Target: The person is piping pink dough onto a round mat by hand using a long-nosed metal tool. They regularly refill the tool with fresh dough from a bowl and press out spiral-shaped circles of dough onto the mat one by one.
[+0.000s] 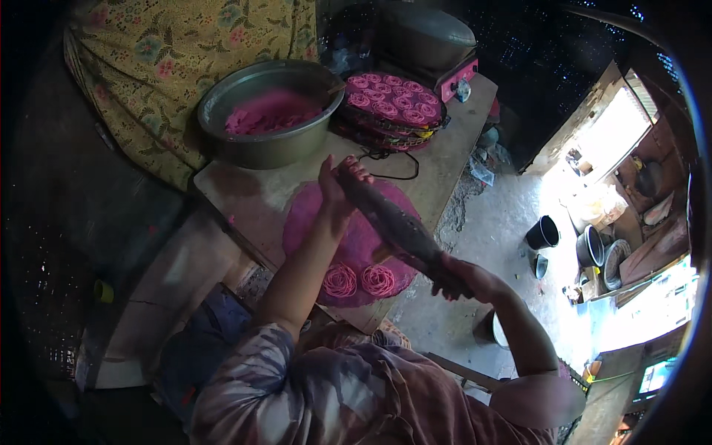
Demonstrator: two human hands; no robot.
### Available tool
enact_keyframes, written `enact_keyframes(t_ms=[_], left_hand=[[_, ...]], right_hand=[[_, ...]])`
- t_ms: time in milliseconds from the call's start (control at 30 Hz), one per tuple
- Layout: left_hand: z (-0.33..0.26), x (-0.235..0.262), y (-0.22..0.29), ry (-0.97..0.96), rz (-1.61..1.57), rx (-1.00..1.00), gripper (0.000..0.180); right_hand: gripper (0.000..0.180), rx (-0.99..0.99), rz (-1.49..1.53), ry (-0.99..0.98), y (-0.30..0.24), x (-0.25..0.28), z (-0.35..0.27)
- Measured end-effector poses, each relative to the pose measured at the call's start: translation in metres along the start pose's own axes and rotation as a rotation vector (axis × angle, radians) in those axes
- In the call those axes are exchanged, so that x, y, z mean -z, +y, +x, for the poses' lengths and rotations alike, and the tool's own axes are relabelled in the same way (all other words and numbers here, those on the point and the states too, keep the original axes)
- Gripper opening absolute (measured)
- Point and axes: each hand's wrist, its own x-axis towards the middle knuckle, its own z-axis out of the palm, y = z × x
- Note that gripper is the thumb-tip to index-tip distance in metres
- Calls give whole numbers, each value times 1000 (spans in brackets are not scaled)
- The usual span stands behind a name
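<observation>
Both my hands hold a long, dark, thick wooden-looking tool, tilted slantwise in front of me. My left hand is at its far left end, with the fingers curled over the tip. Around the near right end my right hand is wrapped. Below the tool lies a round, flat pink tray on the table. Two coiled nests of pink strands rest near its front edge, a left nest and a right nest. The tool covers part of the tray.
On the table stand a large metal basin with pink dough, stacked trays of several pink nests, and a pink stove under a dark, lidded pot. Buckets stand on the floor at right. A floral cloth hangs behind.
</observation>
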Motion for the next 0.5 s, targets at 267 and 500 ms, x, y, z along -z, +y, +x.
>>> enact_keyframes(t_ms=[267,500], left_hand=[[28,34,-58,256,-19,-87,38],[32,8,-41,146,-20,-17,40]], right_hand=[[71,-100,-243,221,-9,34,-12],[67,-11,-188,237,-12,22,-22]])
